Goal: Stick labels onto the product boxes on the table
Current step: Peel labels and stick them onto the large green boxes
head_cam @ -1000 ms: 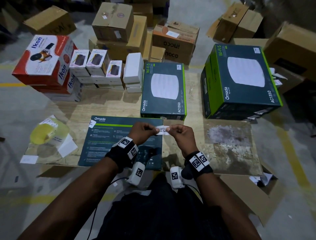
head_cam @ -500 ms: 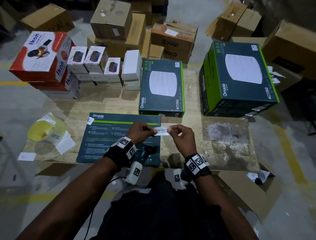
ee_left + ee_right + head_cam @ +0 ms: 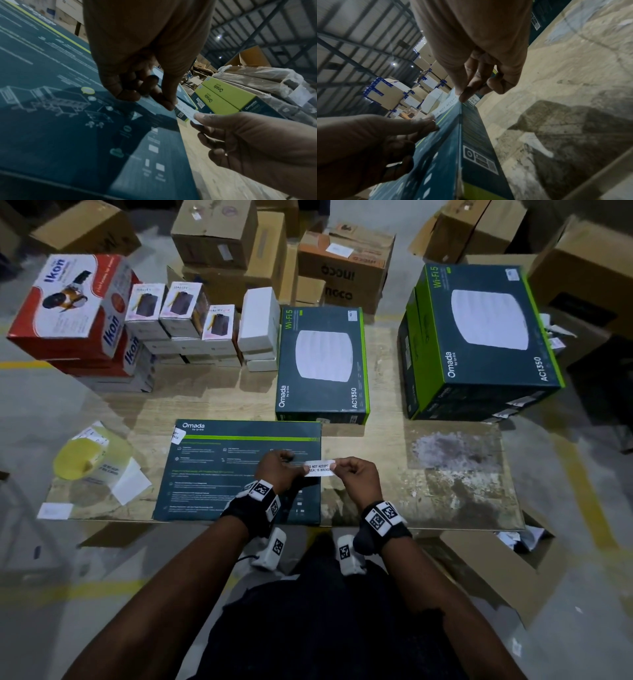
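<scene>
Both hands up over the near edge of the table (image 3: pixel 376 412), and the label (image 3: pixel 319 468) is stretched between them: a white strip reading "DO NOT ACCEPT IF SEAL IS BROKEN". Left hand (image 3: pixel 279 470) pinches its left end, fingers curled tight on the paper; right hand (image 3: pixel 359 477) pinches the right end the same way, thumb and forefinger clamped together. The strip hangs right above the right edge of the flat Omada box (image 3: pixel 219 474), lying printed side up at the table's near edge, with another small white sticker (image 3: pixel 178 435) already on its top left corner. Off to the left, a yellow label roll (image 3: pixel 82 460) and loose backing sheets (image 3: pixel 132 484). Further back, a second Omada box (image 3: pixel 322 364) in the middle, a taller stack of Omada boxes (image 3: pixel 486 337) to the right, small white boxes (image 3: pixel 191 326) and red Ikon boxes (image 3: pixel 72 306) on the left, brown cartons (image 3: pixel 219 234) on the floor behind
</scene>
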`<action>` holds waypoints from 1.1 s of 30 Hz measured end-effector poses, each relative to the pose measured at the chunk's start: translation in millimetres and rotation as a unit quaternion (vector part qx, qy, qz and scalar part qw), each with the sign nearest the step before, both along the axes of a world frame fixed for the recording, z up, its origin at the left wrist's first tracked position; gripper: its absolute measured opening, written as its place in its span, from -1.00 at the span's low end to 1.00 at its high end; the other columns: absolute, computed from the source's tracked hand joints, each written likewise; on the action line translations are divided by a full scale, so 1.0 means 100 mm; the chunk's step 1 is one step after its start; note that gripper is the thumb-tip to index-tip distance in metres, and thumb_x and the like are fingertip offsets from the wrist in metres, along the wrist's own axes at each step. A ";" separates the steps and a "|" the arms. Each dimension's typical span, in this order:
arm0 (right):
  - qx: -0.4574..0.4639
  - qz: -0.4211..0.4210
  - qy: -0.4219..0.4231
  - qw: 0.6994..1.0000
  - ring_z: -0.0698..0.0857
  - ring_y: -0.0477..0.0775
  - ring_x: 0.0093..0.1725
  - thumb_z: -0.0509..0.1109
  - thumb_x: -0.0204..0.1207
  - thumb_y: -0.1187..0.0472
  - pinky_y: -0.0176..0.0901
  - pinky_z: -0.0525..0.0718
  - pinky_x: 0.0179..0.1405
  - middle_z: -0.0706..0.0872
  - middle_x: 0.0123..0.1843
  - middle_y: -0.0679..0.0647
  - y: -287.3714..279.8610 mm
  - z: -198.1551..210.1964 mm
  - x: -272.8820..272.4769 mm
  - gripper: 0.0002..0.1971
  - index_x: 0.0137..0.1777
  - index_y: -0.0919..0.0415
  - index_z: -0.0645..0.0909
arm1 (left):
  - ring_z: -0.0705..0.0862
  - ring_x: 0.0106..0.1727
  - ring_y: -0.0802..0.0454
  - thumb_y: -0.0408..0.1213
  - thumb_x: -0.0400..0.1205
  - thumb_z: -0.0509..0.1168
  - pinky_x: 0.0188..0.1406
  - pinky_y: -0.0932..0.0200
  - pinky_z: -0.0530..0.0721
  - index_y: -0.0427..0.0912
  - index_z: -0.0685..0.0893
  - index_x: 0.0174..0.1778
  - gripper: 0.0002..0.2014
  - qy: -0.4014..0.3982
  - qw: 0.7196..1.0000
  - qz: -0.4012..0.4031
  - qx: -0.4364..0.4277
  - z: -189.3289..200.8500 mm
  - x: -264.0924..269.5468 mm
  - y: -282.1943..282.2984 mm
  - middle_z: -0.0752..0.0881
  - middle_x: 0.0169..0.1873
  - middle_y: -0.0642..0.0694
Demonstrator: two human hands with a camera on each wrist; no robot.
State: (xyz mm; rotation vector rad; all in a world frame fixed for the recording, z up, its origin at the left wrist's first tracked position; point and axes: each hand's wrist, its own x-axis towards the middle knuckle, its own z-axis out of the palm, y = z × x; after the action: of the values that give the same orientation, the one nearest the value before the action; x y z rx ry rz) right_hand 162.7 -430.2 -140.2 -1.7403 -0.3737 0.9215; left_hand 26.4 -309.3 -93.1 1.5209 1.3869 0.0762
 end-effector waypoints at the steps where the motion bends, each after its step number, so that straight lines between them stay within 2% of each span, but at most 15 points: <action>1: -0.010 -0.003 0.001 1.000 0.75 0.02 -0.18 0.54 0.55 0.35 -0.35 0.71 -0.27 0.83 -0.15 0.14 0.01 -0.04 0.00 -0.93 -0.11 0.19 0.80 | 0.71 -0.23 0.00 -0.30 0.43 0.64 -0.24 0.24 0.64 -0.21 0.76 -0.04 -0.74 0.006 1.000 0.011 0.001 -0.02 0.01 0.00 0.77 -0.20 -0.12; 5: -0.030 -0.003 -0.007 1.000 0.77 0.07 -0.14 0.57 0.54 0.29 -0.11 0.73 -0.25 0.86 -0.09 0.21 0.03 -0.17 -0.03 -0.99 -0.09 0.21 0.82 | 0.69 -0.44 0.18 -0.22 0.44 0.62 -0.56 0.44 0.52 -0.18 0.85 -0.25 -0.87 0.035 0.998 -0.007 0.043 -0.09 0.00 -0.02 0.80 -0.37 -0.05; 7: -0.033 -0.008 0.006 0.999 0.77 0.08 -0.16 0.58 0.53 0.27 0.06 0.78 -0.21 0.87 -0.09 0.21 0.04 -0.22 -0.04 -0.96 -0.08 0.23 0.83 | 0.67 -0.47 0.21 -0.21 0.47 0.60 -0.55 0.40 0.54 -0.17 0.84 -0.28 -0.88 0.040 0.998 -0.009 0.052 -0.09 0.00 -0.03 0.76 -0.44 0.00; 9: -0.037 -0.014 0.013 0.999 0.77 0.08 -0.18 0.59 0.52 0.27 0.16 0.80 -0.11 0.87 -0.09 0.22 0.05 -0.25 -0.04 -0.93 -0.06 0.26 0.84 | 0.69 -0.45 0.18 -0.19 0.50 0.58 -0.45 0.36 0.57 -0.17 0.85 -0.26 -0.87 0.048 0.997 -0.018 0.057 -0.10 0.02 -0.02 0.77 -0.41 -0.03; 13: -0.034 -0.019 0.019 0.999 0.74 0.07 -0.24 0.57 0.54 0.30 0.06 0.76 -0.15 0.85 -0.13 0.21 0.06 -0.25 -0.05 -0.94 -0.05 0.29 0.83 | 0.77 -0.29 0.01 -0.15 0.54 0.53 -0.17 0.23 0.70 -0.16 0.87 -0.18 -0.86 0.075 0.993 -0.051 0.069 -0.12 0.03 0.01 0.83 -0.29 -0.12; 15: -0.029 -0.027 0.025 0.999 0.71 0.06 -0.27 0.56 0.55 0.31 0.04 0.74 -0.19 0.83 -0.17 0.19 0.05 -0.25 -0.04 -0.97 -0.07 0.26 0.82 | 0.79 -0.23 -0.03 -0.13 0.55 0.51 -0.12 0.18 0.73 -0.15 0.87 -0.17 -0.85 0.082 0.992 -0.065 0.074 -0.13 0.05 0.01 0.84 -0.26 -0.13; 19: -0.031 -0.034 0.031 0.998 0.70 0.07 -0.29 0.55 0.55 0.32 0.13 0.78 -0.15 0.82 -0.21 0.16 0.05 -0.27 0.00 -0.98 -0.08 0.23 0.81 | 0.72 -0.28 0.03 -0.15 0.57 0.49 -0.17 0.27 0.60 -0.14 0.86 -0.14 -0.86 0.083 0.991 -0.070 0.077 -0.14 0.07 0.01 0.80 -0.28 -0.08; 23: -0.027 -0.031 0.030 0.999 0.71 0.16 -0.25 0.54 0.55 0.35 0.18 0.78 -0.13 0.81 -0.20 0.22 0.05 -0.30 0.00 -0.97 -0.07 0.28 0.81 | 0.70 -0.33 0.05 -0.16 0.58 0.49 -0.23 0.29 0.57 -0.15 0.87 -0.09 -0.86 0.089 0.991 -0.078 0.068 -0.16 0.10 0.03 0.83 -0.23 -0.11; 25: -0.022 -0.035 0.038 0.998 0.71 0.18 -0.24 0.53 0.56 0.36 0.14 0.76 -0.13 0.81 -0.19 0.23 0.05 -0.31 -0.02 -0.97 -0.06 0.29 0.80 | 0.69 -0.35 0.07 -0.16 0.58 0.49 -0.26 0.29 0.55 -0.15 0.87 -0.10 -0.86 0.087 0.991 -0.082 0.065 -0.16 0.10 0.04 0.82 -0.25 -0.11; 29: -0.014 -0.029 0.035 0.999 0.74 0.08 -0.23 0.54 0.55 0.35 0.07 0.77 -0.09 0.82 -0.17 0.21 0.02 -0.31 -0.01 -0.97 -0.07 0.24 0.80 | 0.70 -0.34 0.06 -0.18 0.57 0.50 -0.24 0.28 0.55 -0.13 0.85 -0.18 -0.89 0.078 0.991 -0.086 0.071 -0.17 0.09 0.05 0.80 -0.30 -0.10; 33: -0.004 -0.030 0.036 0.999 0.72 0.00 -0.28 0.54 0.56 0.36 -0.10 0.71 -0.23 0.82 -0.24 0.10 0.01 -0.31 0.00 -0.93 -0.11 0.20 0.79 | 0.77 -0.27 -0.01 -0.18 0.55 0.50 -0.21 0.22 0.65 -0.07 0.79 -0.30 -0.87 0.058 0.992 -0.086 0.076 -0.20 0.06 0.03 0.79 -0.36 -0.07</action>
State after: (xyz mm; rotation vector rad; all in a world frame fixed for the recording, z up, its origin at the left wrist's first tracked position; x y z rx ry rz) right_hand 162.3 -428.8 -170.9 -1.7119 -0.2692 0.9413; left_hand 32.4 -306.8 -113.2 1.7898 1.3606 -0.0147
